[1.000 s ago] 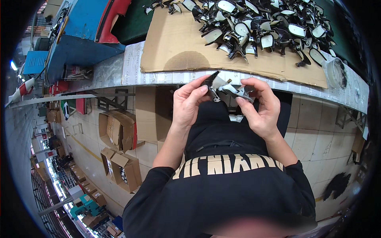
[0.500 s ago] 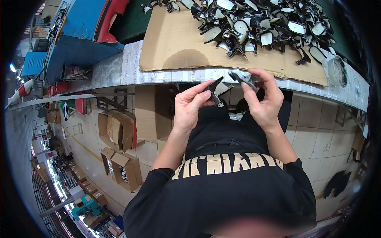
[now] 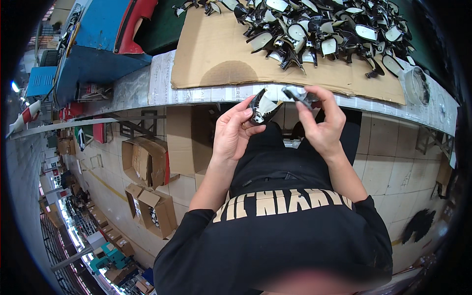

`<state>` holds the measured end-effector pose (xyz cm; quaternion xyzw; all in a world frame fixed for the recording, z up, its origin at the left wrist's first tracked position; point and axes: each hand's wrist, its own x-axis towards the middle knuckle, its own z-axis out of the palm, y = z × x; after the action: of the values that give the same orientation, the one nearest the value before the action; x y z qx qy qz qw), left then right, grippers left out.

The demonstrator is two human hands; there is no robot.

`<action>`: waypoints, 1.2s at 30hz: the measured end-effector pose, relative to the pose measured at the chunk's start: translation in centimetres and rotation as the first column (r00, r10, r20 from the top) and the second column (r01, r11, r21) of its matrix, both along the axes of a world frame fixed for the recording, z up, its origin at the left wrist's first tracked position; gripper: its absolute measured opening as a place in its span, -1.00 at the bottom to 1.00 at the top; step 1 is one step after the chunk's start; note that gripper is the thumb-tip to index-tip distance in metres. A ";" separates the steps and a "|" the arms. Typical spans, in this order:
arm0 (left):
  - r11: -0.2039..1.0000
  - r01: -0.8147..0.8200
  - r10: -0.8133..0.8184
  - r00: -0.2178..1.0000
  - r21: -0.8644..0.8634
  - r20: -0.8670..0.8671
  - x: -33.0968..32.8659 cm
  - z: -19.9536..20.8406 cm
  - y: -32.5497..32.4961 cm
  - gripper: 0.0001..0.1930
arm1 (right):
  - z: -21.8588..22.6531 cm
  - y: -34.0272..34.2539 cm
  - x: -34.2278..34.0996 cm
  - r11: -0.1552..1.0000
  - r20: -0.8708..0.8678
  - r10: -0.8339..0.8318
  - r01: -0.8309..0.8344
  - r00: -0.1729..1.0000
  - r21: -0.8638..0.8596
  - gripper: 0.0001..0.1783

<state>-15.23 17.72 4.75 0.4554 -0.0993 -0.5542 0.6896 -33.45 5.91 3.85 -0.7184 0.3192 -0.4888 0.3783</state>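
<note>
My left hand (image 3: 233, 129) pinches a shiny black shoe heel with a whitish, cup-shaped inside (image 3: 264, 108) between thumb and fingers. It is held just in front of the bench edge, its pale side turned up. To the right, my right hand (image 3: 324, 120) is closed around a small grey metal hand tool (image 3: 298, 95) whose tip points left, toward the heel. Tool and heel are apart. The fingers hide most of the tool, so its exact kind cannot be made out. A large pile of similar black heels with whitish faces (image 3: 328, 46) lies beyond my hands.
The pile rests on a cardboard sheet (image 3: 199, 59) on the bench. At the right stands a clear round container (image 3: 417, 86). A blue machine or cabinet (image 3: 93, 34) with a red part is at the left. Open cardboard boxes (image 3: 147, 160) sit on the floor below left.
My left hand has turned the heel so more of its whitish inside faces up, and has shifted it slightly left. The right hand has tilted the tool slightly.
</note>
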 end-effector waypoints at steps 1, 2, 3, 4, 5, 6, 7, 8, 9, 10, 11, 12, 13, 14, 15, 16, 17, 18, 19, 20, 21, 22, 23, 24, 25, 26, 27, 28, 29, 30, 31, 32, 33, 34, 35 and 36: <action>1.000 0.013 -0.014 0.999 -0.009 -0.033 0.2 0.0 0.2 -0.60 | -0.1 -0.1 -0.2 0.999 0.007 -0.014 0.014 1.000 0.040 -0.62; 1.000 0.011 -0.011 0.999 -0.009 -0.032 0.3 -0.1 0.3 -0.60 | -0.2 -0.2 -0.3 0.996 0.013 -0.028 0.026 1.000 0.080 -0.62; 1.000 0.000 -0.001 0.999 -0.018 -0.045 0.4 -0.1 0.4 -0.59 | -0.2 -0.3 -0.4 0.997 0.014 -0.025 0.023 1.000 0.080 -0.62; 1.000 -0.010 0.009 0.998 -0.028 -0.059 0.6 -0.2 0.5 -0.58 | -0.3 -0.2 -0.4 0.993 0.025 -0.027 0.024 0.999 0.114 -0.62; 1.000 -0.014 0.012 0.998 -0.028 -0.057 0.9 -0.3 0.6 -0.58 | -0.3 -0.2 -0.4 0.989 0.035 -0.028 0.023 0.999 0.148 -0.62; 1.000 -0.020 0.020 0.999 -0.008 -0.039 1.2 -0.5 0.9 -0.58 | -0.3 -0.2 -0.4 0.989 0.038 -0.024 0.018 0.999 0.148 -0.62; 1.000 -0.028 0.028 0.999 0.011 -0.020 1.6 -0.7 1.1 -0.58 | -0.4 -0.2 -0.3 0.982 0.044 -0.010 0.001 0.999 0.188 -0.63; 0.999 -0.034 0.034 0.999 0.010 -0.017 1.9 -0.7 1.5 -0.58 | -0.5 -0.1 -0.3 0.974 0.051 0.005 -0.017 0.999 0.228 -0.64; 0.997 -0.078 0.078 0.997 0.025 0.012 2.2 -0.6 2.0 -0.59 | -0.7 -0.1 -0.3 0.974 0.055 0.012 -0.024 0.998 0.227 -0.64; 0.992 -0.118 0.117 0.992 0.034 0.041 2.7 -0.5 2.3 -0.60 | -1.0 -0.3 -0.4 0.962 0.082 0.008 -0.030 0.997 0.271 -0.64; 0.988 -0.148 0.138 0.979 0.054 0.153 3.8 -1.0 3.1 -0.58 | -1.3 -0.7 -0.5 0.949 0.113 0.005 -0.040 0.994 0.312 -0.65; 0.973 -0.208 0.171 0.940 0.096 0.296 4.7 -1.2 3.9 -0.64 | -1.5 -1.1 -0.8 0.951 0.120 0.008 -0.044 0.993 0.307 -0.65; 0.957 -0.244 0.151 0.879 0.154 0.453 6.2 -1.8 5.1 -0.67 | -1.8 -1.5 -1.0 0.939 0.121 -0.002 -0.039 0.993 0.341 -0.65; 0.935 -0.288 0.115 0.798 0.206 0.592 7.5 -1.7 6.1 -0.70 | -2.0 -1.9 -1.2 0.927 0.117 -0.013 -0.032 0.993 0.373 -0.65; 0.902 -0.329 0.039 0.709 0.281 0.704 8.4 -1.7 6.9 -0.72 | -2.3 -2.5 -1.3 0.928 0.134 -0.012 -0.039 0.991 0.369 -0.64; 0.855 -0.387 -0.047 0.606 0.345 0.794 9.1 -1.2 7.5 -0.74 | -2.2 -2.9 -1.3 0.921 0.136 -0.015 -0.040 0.991 0.388 -0.65; 0.887 -0.396 0.020 0.548 0.239 0.836 9.9 -1.7 7.9 -0.76 | -2.2 -3.2 -1.3 0.914 0.153 -0.003 -0.059 0.988 0.401 -0.66; 0.884 -0.409 0.034 0.538 0.225 0.842 10.5 -2.1 8.2 -0.76 | -2.3 -3.6 -1.2 0.908 0.169 0.009 -0.079 0.986 0.411 -0.66; 0.901 -0.399 0.025 0.440 0.170 0.898 10.8 -2.0 7.6 -0.76 | -2.5 -3.9 -1.1 0.913 0.175 0.023 -0.092 0.984 0.398 -0.66; 0.913 -0.391 0.022 0.332 0.116 0.943 10.9 -1.6 7.1 -0.76 | -2.9 -4.2 -0.9 0.897 0.213 0.028 -0.118 0.977 0.427 -0.66; 0.926 -0.364 0.060 0.399 0.098 0.915 10.9 -1.5 5.8 -0.76 | -3.2 -4.5 -0.7 0.880 0.250 0.035 -0.149 0.968 0.451 -0.66; 0.936 -0.340 0.054 0.393 0.091 0.918 10.1 -0.7 3.9 -0.76 | -3.7 -4.8 -0.6 0.861 0.280 0.045 -0.179 0.959 0.476 -0.66; 0.954 -0.301 0.093 0.332 0.012 0.939 9.4 -0.7 1.9 -0.77 | -4.8 -5.0 -0.8 0.841 0.297 0.035 -0.188 0.954 0.507 -0.67; 0.967 -0.254 0.039 0.294 0.038 0.955 8.7 -0.1 -0.4 -0.76 | -5.6 -5.3 -1.1 0.819 0.316 0.036 -0.209 0.948 0.534 -0.68; 0.978 -0.206 0.058 0.368 0.021 0.928 7.8 -0.2 -2.7 -0.75 | -6.0 -5.4 -1.4 0.819 0.318 0.034 -0.209 0.948 0.534 -0.67; 0.988 -0.133 0.120 0.346 -0.078 0.931 7.8 -1.5 -4.9 -0.72 | -6.2 -5.4 -1.8 0.818 0.321 0.040 -0.216 0.946 0.533 -0.67; 0.981 -0.095 0.186 0.252 -0.167 0.950 7.8 -3.0 -7.3 -0.71 | -6.5 -5.6 -2.0 0.810 0.334 0.033 -0.221 0.942 0.544 -0.66; 0.981 -0.068 0.196 0.350 -0.184 0.916 7.1 -3.7 -9.9 -0.70 | -6.9 -5.6 -2.3 0.800 0.338 0.012 -0.212 0.941 0.561 -0.66; 0.950 -0.015 0.311 0.152 -0.312 0.938 6.8 -4.5 -11.9 -0.72 | -7.1 -5.6 -2.6 0.795 0.367 0.041 -0.253 0.929 0.552 -0.66; 0.960 -0.005 0.278 0.111 -0.279 0.954 6.2 -4.3 -13.4 -0.68 | -7.2 -5.7 -2.8 0.788 0.389 0.054 -0.279 0.920 0.549 -0.66; 0.947 0.026 0.320 -0.150 -0.320 0.935 6.3 -5.0 -14.7 -0.66 | -7.2 -5.7 -2.9 0.787 0.388 0.087 -0.303 0.917 0.537 -0.66; 0.943 0.001 0.327 -0.158 -0.331 0.932 6.3 -4.8 -15.2 -0.66 | -7.2 -5.6 -2.7 0.783 0.388 0.076 -0.296 0.919 0.547 -0.67; 0.959 -0.032 0.265 -0.241 -0.280 0.934 6.2 -4.9 -15.5 -0.65 | -7.1 -5.6 -2.5 0.779 0.386 0.062 -0.287 0.920 0.558 -0.67; 0.972 -0.063 0.194 -0.317 -0.224 0.928 6.0 -4.8 -15.7 -0.65 | -7.0 -5.6 -2.3 0.777 0.385 0.079 -0.299 0.920 0.554 -0.67; 0.974 -0.096 0.159 -0.344 -0.204 0.925 5.8 -4.7 -15.8 -0.64 | -6.9 -5.6 -2.2 0.783 0.383 0.085 -0.300 0.920 0.546 -0.68; 0.972 -0.112 0.155 -0.346 -0.205 0.925 5.8 -4.6 -15.9 -0.64 | -6.8 -5.6 -2.0 0.787 0.382 0.090 -0.301 0.920 0.538 -0.68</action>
<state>-9.39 1.77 0.12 0.7128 -0.5711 0.1346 0.3843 -35.49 0.32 -2.98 -0.5013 0.3077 -0.4386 0.6794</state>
